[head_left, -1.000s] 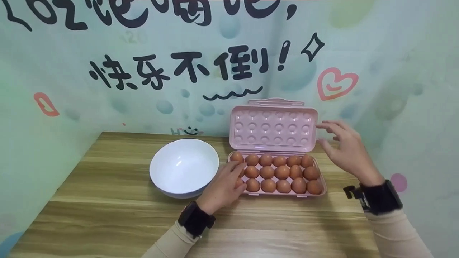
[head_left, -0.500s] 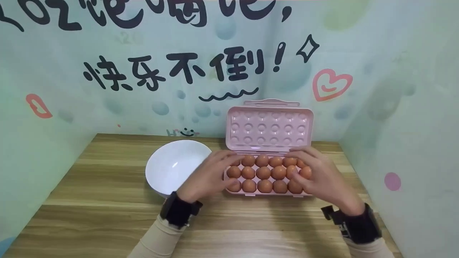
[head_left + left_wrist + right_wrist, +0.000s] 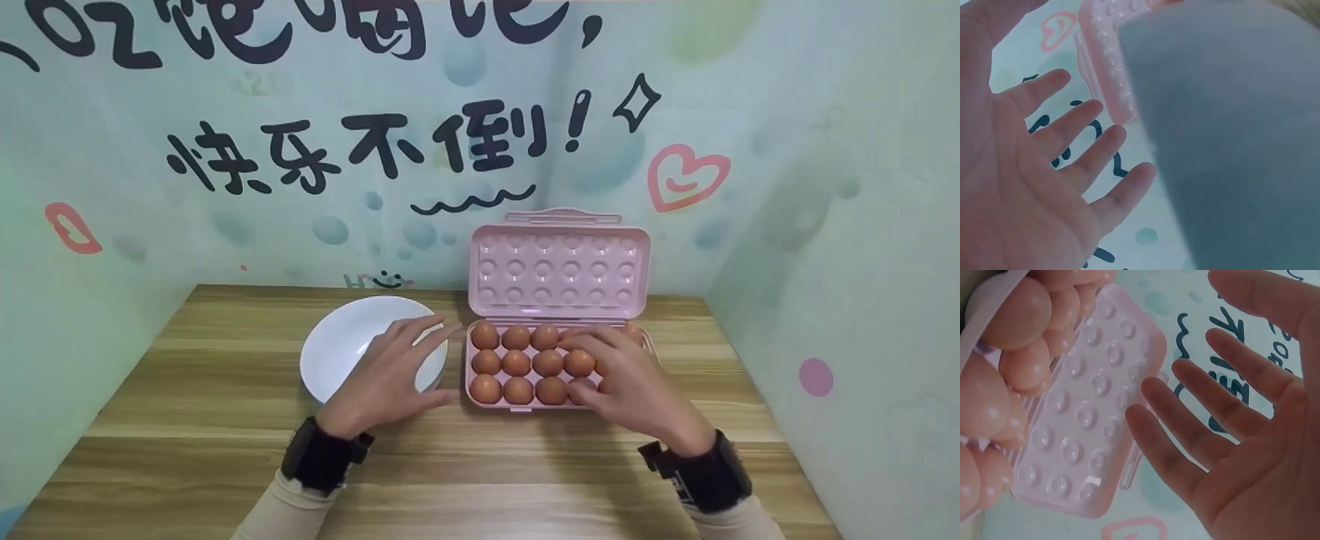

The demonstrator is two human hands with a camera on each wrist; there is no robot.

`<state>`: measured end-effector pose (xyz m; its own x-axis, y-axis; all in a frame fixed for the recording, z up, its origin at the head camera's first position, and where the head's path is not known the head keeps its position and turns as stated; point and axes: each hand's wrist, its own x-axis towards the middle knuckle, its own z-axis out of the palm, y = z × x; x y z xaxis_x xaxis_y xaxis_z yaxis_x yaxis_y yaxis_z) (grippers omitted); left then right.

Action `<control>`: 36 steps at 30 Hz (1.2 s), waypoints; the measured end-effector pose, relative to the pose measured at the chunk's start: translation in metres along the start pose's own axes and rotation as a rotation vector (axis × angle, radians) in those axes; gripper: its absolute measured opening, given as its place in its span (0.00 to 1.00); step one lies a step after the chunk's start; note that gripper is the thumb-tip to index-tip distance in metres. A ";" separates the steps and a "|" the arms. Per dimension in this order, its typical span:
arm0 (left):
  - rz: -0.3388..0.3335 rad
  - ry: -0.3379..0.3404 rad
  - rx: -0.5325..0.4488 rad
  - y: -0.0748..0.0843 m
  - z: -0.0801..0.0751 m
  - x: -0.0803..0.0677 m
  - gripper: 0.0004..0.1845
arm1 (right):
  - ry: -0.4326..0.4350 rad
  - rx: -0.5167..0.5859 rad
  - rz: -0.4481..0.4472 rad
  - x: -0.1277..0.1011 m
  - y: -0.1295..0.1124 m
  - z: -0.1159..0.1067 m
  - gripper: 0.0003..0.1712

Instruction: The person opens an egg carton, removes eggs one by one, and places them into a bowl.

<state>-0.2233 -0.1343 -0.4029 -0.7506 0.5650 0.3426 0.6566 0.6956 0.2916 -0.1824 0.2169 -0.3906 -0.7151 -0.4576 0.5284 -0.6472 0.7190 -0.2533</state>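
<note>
The egg box is seen at centre of the head view, on the wooden counter, w/ its pink lid stood upright at the back, against the wall. Brown eggs are held in rows in the tray; those on the right side of the box are covered by the right hand. The right hand is laid over that part of the tray, fingers spread & only loosely bent, palm down; nothing is seen gripped. In the right wrist view the right hand is shown w/ fingers straight & apart, the dimpled lid at centre left & eggs bunched at upper left of the frame.

The white bowl is set just left of the egg box, in the centre-left of the head view, close beside the tray. The left hand is held over the bowl's right part, fingers stretched out & released, tips pointed toward the tray's near-left corner; whether the bowl is touched cannot be told. In the left wrist view the left hand is seen at left of the frame w/ fingers open & spread, the pink lid at top centre, & a large blurred grey-white surface filling the right half, prob. the bowl, too blurred to be sure.

Black bands are worn at both wrists, w/ beige sleeves below, at the bottom of the head view. The wall is printed w/ black characters, a pink heart at upper right & a red mark at left.
</note>
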 end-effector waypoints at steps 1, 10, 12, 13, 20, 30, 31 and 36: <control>-0.006 -0.006 0.002 -0.002 0.000 -0.001 0.49 | -0.013 0.006 0.000 0.002 -0.001 0.003 0.30; -0.037 -0.053 -0.042 -0.011 -0.004 -0.001 0.49 | -0.132 0.038 0.021 0.029 -0.018 0.041 0.26; -0.030 -0.047 -0.052 -0.012 -0.005 -0.001 0.48 | -0.156 0.050 0.001 0.034 -0.021 0.051 0.25; -0.027 -0.042 -0.056 -0.013 -0.005 -0.001 0.48 | -0.163 0.049 -0.018 0.036 -0.021 0.056 0.24; -0.038 -0.029 -0.057 -0.015 -0.007 -0.004 0.48 | -0.206 -0.061 -0.121 0.049 -0.026 0.085 0.20; -0.060 -0.043 -0.062 -0.016 -0.007 -0.006 0.48 | -0.105 -0.206 -0.108 0.047 -0.027 0.111 0.11; -0.058 -0.045 -0.060 -0.016 -0.006 -0.005 0.48 | -0.093 -0.201 -0.107 0.047 -0.027 0.113 0.10; -0.062 -0.056 -0.057 -0.015 -0.005 -0.005 0.48 | -0.053 -0.165 -0.095 0.048 -0.028 0.119 0.10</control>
<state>-0.2295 -0.1499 -0.4043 -0.7916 0.5467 0.2728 0.6110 0.7042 0.3618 -0.2297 0.1124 -0.4548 -0.6687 -0.5513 0.4989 -0.6635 0.7452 -0.0658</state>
